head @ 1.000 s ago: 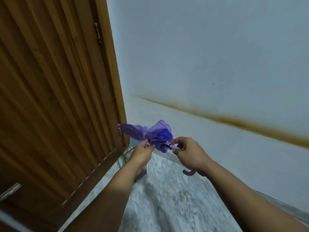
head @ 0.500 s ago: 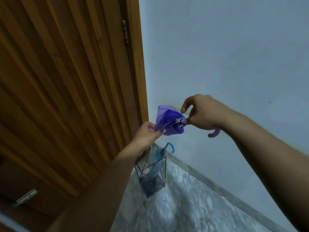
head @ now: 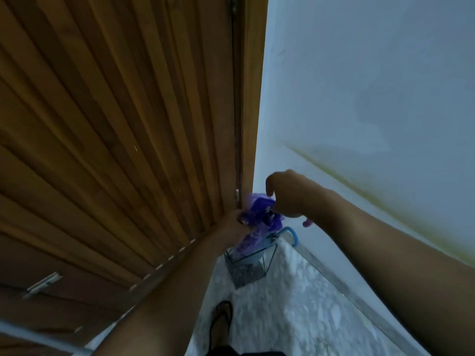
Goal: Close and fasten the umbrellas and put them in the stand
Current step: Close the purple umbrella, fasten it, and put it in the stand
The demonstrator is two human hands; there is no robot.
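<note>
Umbrella [head: 259, 217]: purple, bunched, held above wire stand [head: 248, 265]; long axis slanting down-left, blurred.
Left hand [head: 235, 223]: clamped on fabric.
Right hand [head: 289, 195]: closed on handle end; pink hook partly hidden.

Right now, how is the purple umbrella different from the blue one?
The purple umbrella is held up in both hands, while the blue umbrella already stands in the wire stand. The purple one's canopy looks loose and bunched; the blue one's handle hooks above the stand's rim. Both have curved handles.
</note>
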